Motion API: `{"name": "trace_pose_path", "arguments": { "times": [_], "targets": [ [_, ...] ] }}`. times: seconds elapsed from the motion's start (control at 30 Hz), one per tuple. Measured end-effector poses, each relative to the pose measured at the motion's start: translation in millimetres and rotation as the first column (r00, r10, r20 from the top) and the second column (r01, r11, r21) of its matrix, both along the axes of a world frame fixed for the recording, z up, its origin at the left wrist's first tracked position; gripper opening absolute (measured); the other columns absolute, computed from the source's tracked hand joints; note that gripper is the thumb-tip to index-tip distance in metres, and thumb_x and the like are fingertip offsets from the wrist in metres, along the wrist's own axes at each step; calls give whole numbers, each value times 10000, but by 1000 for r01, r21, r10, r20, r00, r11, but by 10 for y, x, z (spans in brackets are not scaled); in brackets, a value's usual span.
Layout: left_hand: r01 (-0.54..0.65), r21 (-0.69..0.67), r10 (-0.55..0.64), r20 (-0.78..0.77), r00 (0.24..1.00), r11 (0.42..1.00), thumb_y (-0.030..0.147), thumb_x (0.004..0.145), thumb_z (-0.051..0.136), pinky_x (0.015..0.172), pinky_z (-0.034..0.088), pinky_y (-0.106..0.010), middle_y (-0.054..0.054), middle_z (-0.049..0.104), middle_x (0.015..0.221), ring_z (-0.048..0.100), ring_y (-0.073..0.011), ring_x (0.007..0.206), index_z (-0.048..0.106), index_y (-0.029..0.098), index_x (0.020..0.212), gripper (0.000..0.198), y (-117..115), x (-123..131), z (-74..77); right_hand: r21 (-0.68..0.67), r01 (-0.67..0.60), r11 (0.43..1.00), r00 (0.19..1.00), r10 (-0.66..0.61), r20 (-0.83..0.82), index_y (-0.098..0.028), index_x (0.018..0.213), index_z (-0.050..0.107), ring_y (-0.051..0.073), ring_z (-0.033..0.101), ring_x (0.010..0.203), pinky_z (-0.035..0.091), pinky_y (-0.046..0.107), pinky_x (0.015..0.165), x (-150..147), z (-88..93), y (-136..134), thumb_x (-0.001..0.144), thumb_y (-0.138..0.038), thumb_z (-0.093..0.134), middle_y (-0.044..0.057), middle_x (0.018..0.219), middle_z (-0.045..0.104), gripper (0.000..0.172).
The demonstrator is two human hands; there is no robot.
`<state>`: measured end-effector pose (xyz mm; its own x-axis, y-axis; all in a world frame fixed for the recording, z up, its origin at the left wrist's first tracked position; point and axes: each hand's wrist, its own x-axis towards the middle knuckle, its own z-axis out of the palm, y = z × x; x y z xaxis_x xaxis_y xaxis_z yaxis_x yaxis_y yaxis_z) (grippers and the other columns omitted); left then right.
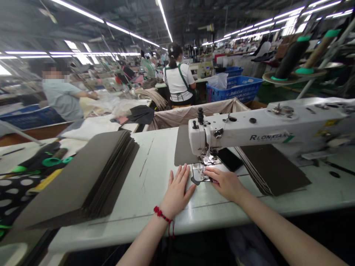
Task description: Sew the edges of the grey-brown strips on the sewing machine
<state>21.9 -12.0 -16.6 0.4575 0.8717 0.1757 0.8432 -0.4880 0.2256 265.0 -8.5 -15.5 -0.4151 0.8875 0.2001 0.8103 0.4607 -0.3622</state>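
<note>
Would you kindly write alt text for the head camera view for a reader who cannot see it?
Two bare hands work at a white RLONXIAN industrial sewing machine: the left hand, with a red bracelet, lies flat on the white table; the right hand reaches the metal plate. Dark sheet stacks lie on both sides.

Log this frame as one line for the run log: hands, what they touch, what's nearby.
left hand: flat on table | right hand: fingertips at metal plate | under sewing machine | dark panel stacks both sides
</note>
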Motion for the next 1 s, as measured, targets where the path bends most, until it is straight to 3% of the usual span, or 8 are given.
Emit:
{"name": "trace_pose_path", "arguments": {
  "times": [0.23,0.37,0.47,0.53,0.63,0.8,0.87,1.0],
  "targets": [
    [-12,32,13,-32,999,999,477,978,350,1150,180,-494,-139,234,1558,160,-273,1447,214,138,1496,634,400,166,-32,-2,7,1000,1000,-7,-7,-314,1326,532,190,599,1116,487,338,923,-1,24,-15,865,-177,501,-11,1401,518,482],
    [-78,52,80,-38,996,996,344,995,322,1113,255,-472,-131,464,1436,375,-263,1364,284,150,1466,510,712,293,17,13,3,1000,1000,-3,-5,-317,1333,523,185,597,1121,487,333,918,14,30,-22,859,-168,498,-22,1397,521,498],
    [-206,89,210,-39,977,975,311,1006,266,1071,296,-469,-147,630,1219,561,-257,1182,300,133,1455,485,735,283,87,20,4,1000,1000,-3,-10,-312,1335,521,189,593,1129,484,334,917,29,24,-23,861,-168,495,-23,1395,524,496],
    [-297,104,303,-48,952,949,362,1001,274,1014,346,-473,-174,658,1103,605,-284,1080,377,99,1412,499,609,229,121,18,4,1000,1000,-3,-18,-308,1327,530,193,590,1135,484,332,911,38,15,-20,861,-177,500,-23,1394,525,485],
    [-369,107,378,-79,922,923,510,944,383,958,383,-486,-209,609,1140,561,-345,1109,487,94,1335,581,224,114,114,9,8,1000,999,-8,-38,-295,1316,543,204,583,1146,478,334,912,48,-1,-17,864,-191,504,-15,1393,526,465],
    [-362,126,377,-140,915,924,674,819,481,1067,273,-550,-241,413,1403,335,-407,1330,390,62,1410,856,-663,-151,-66,-17,25,1000,996,-27,-88,-297,1292,564,209,572,1159,457,327,924,32,-5,-16,862,-175,498,-17,1373,546,451],
    [-302,136,322,-158,933,944,597,783,566,1093,250,-554,-246,348,1460,265,-413,1374,299,40,1451,909,-971,-282,-147,-31,35,999,993,-38,-111,-304,1261,587,210,577,1150,454,311,910,36,30,-11,853,-177,521,-17,1344,572,432],
    [-123,67,134,-188,973,990,197,739,540,1137,230,-524,-169,168,1568,156,-339,1439,65,95,1521,921,-1351,-453,-152,-57,94,994,980,-103,-171,-279,1122,651,221,631,1016,456,289,816,171,180,-81,871,-254,554,11,1165,673,271]
  ]
}}
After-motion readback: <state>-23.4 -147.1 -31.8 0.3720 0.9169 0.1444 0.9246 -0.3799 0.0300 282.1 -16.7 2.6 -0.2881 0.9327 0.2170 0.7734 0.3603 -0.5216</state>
